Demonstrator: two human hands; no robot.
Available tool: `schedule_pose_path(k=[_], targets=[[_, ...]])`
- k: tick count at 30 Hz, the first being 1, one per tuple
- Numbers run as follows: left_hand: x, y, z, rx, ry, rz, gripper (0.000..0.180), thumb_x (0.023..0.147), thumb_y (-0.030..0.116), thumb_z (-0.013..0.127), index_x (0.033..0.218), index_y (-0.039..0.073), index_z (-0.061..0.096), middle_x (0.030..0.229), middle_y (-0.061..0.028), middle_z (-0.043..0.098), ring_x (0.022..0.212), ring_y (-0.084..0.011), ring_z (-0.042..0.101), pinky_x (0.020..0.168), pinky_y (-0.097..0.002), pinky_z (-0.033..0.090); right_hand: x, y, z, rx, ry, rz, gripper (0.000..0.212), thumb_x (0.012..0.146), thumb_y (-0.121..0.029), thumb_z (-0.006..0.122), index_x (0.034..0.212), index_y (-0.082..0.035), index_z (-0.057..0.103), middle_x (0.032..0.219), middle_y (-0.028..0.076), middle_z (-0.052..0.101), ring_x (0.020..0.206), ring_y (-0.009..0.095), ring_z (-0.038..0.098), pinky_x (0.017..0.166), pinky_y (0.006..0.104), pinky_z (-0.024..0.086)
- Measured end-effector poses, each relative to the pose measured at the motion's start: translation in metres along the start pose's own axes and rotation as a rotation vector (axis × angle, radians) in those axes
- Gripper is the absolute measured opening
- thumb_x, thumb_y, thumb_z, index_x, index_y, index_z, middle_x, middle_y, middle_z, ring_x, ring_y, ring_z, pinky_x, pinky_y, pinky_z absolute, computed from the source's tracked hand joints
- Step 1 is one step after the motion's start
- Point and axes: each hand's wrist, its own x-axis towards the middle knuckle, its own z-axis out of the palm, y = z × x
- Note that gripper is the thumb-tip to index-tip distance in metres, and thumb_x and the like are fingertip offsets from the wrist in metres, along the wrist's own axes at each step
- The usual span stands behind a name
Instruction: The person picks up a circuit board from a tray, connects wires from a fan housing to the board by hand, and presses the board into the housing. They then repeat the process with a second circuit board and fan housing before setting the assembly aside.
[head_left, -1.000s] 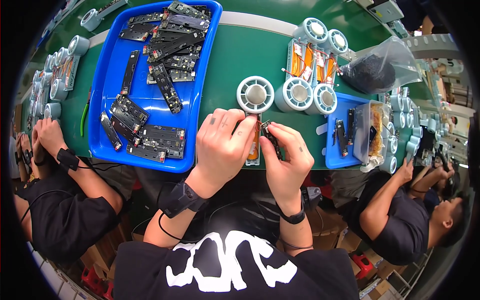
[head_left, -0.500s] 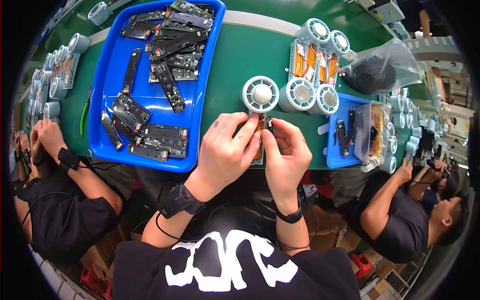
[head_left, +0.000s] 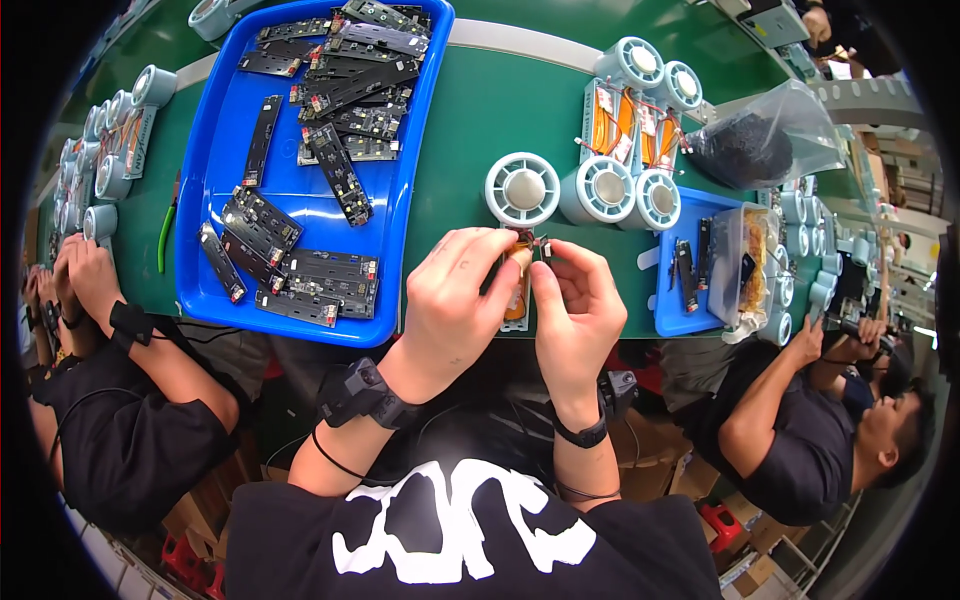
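Observation:
A light-blue handheld fan (head_left: 522,189) lies in front of me, its round head away from me. Its open handle (head_left: 515,322) points toward me, an orange strip showing inside. My left hand (head_left: 452,285) is closed over the handle's left side, thumb and forefinger pinching thin wires (head_left: 524,238) just below the head. Close beside it, my right hand (head_left: 578,305) pinches a dark circuit board (head_left: 543,246), of which only the upper end shows. My fingers hide most of the board and the join between it and the wires.
A blue tray (head_left: 390,230) of black circuit boards stands at left, with green-handled pliers (head_left: 167,232) beyond it. More fans (head_left: 607,188) stand right of centre. Farther right are a small blue tray (head_left: 690,318), a clear plastic box (head_left: 738,270) and a bag (head_left: 765,140). Co-workers (head_left: 140,400) sit on both sides.
My left hand has shifted slightly right and down, and more of the wires shows between my fingertips. My right hand stays nearly in place, still pinching the board.

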Motion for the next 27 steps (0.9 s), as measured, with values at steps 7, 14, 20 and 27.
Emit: schedule_pose_path(k=[7, 14, 20, 27], targets=[[0.002, -0.014, 0.005, 0.067, -0.02, 0.072, 0.026, 0.077, -0.003, 0.074, 0.102, 0.0, 0.068, 0.09, -0.0115, 0.064, 0.078, -0.0307, 0.064, 0.068, -0.0395, 0.054, -0.001, -0.001, -0.003, -0.059, -0.003, -0.023, 0.025, 0.086, 0.004, 0.074, 0.11, 0.005, 0.067, 0.103, 0.012, 0.068, 0.085, 0.016, 0.069, 0.072, 0.0274, 0.057], [0.006, -0.012, -0.002, 0.341, -0.177, 0.243, 0.029, 0.074, 0.008, 0.072, 0.102, 0.002, 0.069, 0.091, -0.008, 0.062, 0.081, -0.026, 0.061, 0.069, -0.0364, 0.05, -0.001, -0.003, -0.002, -0.126, -0.016, -0.099, 0.026, 0.084, 0.005, 0.075, 0.11, 0.005, 0.068, 0.103, 0.013, 0.069, 0.085, 0.018, 0.069, 0.072, 0.0285, 0.057], [0.016, 0.001, -0.013, 0.42, -0.28, 0.217, 0.028, 0.075, -0.001, 0.071, 0.103, 0.004, 0.071, 0.087, -0.0079, 0.061, 0.076, -0.0253, 0.06, 0.068, -0.0377, 0.05, 0.002, -0.006, -0.003, -0.145, -0.033, -0.141, 0.027, 0.083, 0.005, 0.075, 0.11, 0.004, 0.068, 0.103, 0.013, 0.069, 0.084, 0.018, 0.07, 0.072, 0.0286, 0.057], [-0.005, -0.008, -0.007, 0.04, -0.152, 0.039, 0.031, 0.078, 0.0, 0.068, 0.109, -0.001, 0.069, 0.099, -0.0144, 0.065, 0.09, -0.032, 0.066, 0.077, -0.0411, 0.055, 0.003, -0.008, -0.001, -0.125, -0.018, -0.017, 0.025, 0.085, 0.004, 0.074, 0.11, 0.003, 0.068, 0.1, 0.011, 0.07, 0.086, 0.017, 0.069, 0.073, 0.0282, 0.056]])
